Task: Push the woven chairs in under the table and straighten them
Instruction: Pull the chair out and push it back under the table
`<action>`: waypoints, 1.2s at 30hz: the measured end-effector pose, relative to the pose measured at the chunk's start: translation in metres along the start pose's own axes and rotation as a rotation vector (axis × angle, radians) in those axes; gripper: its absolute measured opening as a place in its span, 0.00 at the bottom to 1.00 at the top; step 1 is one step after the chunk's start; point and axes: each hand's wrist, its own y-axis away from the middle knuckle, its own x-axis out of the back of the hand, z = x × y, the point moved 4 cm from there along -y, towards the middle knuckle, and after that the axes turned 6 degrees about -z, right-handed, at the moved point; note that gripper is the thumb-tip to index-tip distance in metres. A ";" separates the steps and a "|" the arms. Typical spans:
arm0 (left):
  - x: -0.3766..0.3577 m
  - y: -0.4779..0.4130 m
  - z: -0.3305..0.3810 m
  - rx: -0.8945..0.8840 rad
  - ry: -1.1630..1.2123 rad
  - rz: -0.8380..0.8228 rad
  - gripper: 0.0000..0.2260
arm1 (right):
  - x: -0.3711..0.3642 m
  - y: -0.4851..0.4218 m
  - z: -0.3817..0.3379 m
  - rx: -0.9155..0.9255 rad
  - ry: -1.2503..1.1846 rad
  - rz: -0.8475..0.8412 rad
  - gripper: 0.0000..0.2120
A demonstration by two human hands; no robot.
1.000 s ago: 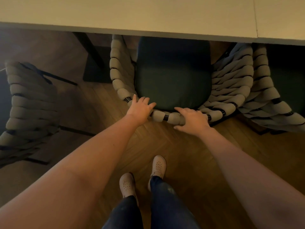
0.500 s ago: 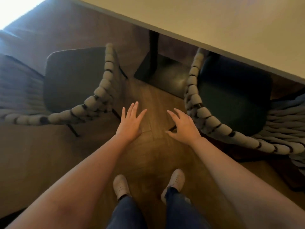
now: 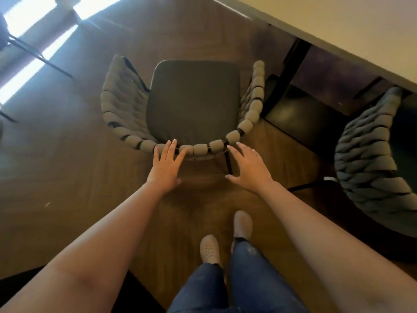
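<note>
A woven chair [image 3: 191,102] with a dark seat cushion and a thick grey rope back stands on the floor out from the table [image 3: 338,23], which runs along the upper right. My left hand [image 3: 165,164] reaches to the curved back rail, straight fingertips at the rope. My right hand [image 3: 247,168] is spread open just right of the back rail, fingertips near it; contact is unclear. A second woven chair [image 3: 370,159] sits at the right, its seat under the table edge.
A dark table leg and base [image 3: 291,105] stand between the two chairs. My feet [image 3: 225,240] are on the wooden floor behind the chair. Thin legs of other furniture [image 3: 38,55] show at the upper left, by bright window light.
Both hands left the back of the right-hand chair, crossed the gap with fingers spread, and now reach the back rail of the left chair. My view swung left.
</note>
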 end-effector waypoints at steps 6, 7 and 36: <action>-0.002 -0.031 -0.057 0.035 0.031 -0.093 0.45 | -0.009 -0.063 -0.026 0.065 0.121 -0.080 0.42; -0.003 -0.037 -0.064 0.038 0.031 -0.100 0.44 | -0.011 -0.071 -0.027 0.071 0.137 -0.098 0.43; -0.036 -0.108 -0.158 -0.519 -0.084 -0.212 0.19 | -0.062 -0.105 -0.096 -0.347 0.218 -0.202 0.13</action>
